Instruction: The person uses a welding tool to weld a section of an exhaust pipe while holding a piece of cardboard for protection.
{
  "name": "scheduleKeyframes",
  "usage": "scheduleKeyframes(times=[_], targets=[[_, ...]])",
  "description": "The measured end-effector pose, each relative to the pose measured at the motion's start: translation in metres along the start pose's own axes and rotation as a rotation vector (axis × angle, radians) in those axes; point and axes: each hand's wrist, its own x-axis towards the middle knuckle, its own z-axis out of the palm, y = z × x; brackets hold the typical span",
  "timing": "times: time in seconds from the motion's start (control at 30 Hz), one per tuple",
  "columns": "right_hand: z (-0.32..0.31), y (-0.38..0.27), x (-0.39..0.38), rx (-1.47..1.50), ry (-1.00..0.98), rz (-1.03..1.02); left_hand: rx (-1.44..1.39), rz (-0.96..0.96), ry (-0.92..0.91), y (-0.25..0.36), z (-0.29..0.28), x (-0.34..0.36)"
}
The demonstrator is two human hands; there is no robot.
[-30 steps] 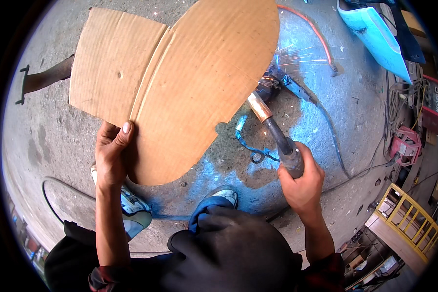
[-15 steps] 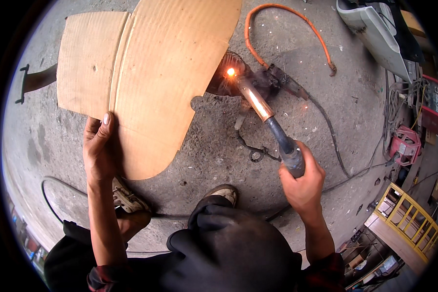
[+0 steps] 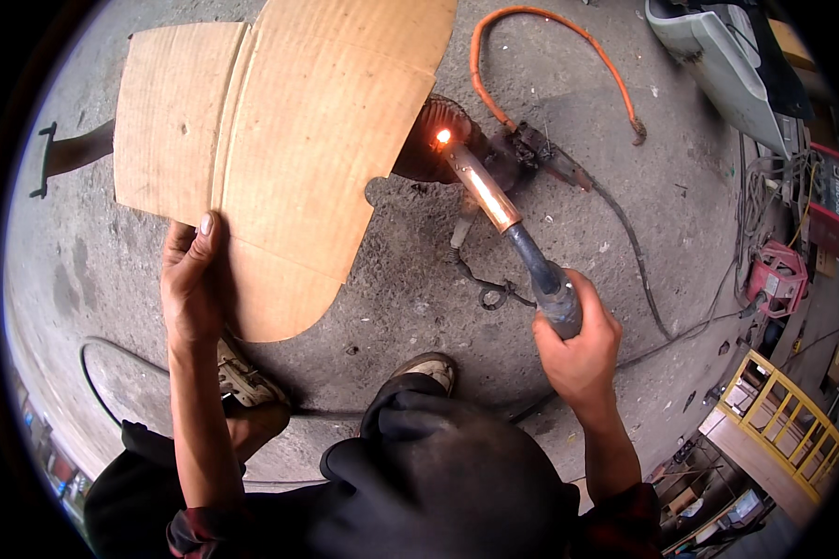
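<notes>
Right hand (image 3: 580, 340) is curling its fingers snugly around the dark handle (image 3: 561, 306) of a welding torch (image 3: 535, 261). Left hand (image 3: 192, 279) is pinching the bottom edge of a big brown cardboard sheet (image 3: 317, 158), with its thumb in front; the other fingers are mostly hiding, so I cannot tell how they are sitting. One shoe (image 3: 429, 371) is resting on the grey ground (image 3: 410, 279) between the two arms.

Farther out, the torch is pointing its shiny copper end (image 3: 483, 191) up and to the left, at a dark, round metal piece (image 3: 424, 156) with ridges. That piece is sitting on the ground, and the cardboard is covering its left part. An orange spot (image 3: 443, 136) is glowing right by the copper end; whether the two are touching is not showing clearly.

Going by that glow, I think the hot work is part way along. The torch is already sitting in place, and the bright spot is looking too hot to be finished. How much is done around the rest, and how much is left, the cardboard and the dark metal are hiding.

Just past the piece, a dark clamp-like thing (image 3: 529, 146) is lying close by, and an orange hose (image 3: 615, 70) is bending around behind it
</notes>
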Motion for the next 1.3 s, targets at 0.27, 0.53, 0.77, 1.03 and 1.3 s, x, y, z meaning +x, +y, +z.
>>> scheduleKeyframes(times=[0.27,0.53,0.77,1.03,1.3], targets=[[0.003,0.002,0.000,0.010,-0.006,-0.001,0.028,-0.028,0.002,-0.003,0.008,-0.004],[-0.007,0.016,0.008,-0.014,0.108,0.093,-0.060,0.029,0.108,0.013,-0.036,0.012],[-0.034,0.041,0.013,0.124,0.053,0.225,-0.208,0.167,0.216,0.047,-0.064,0.029],[-0.023,0.031,0.008,0.369,-0.095,0.133,-0.374,0.008,0.010,0.043,-0.050,0.033],[0.000,0.034,0.015,0.478,-0.194,0.176,-0.394,0.022,0.007,0.029,-0.020,0.024]])
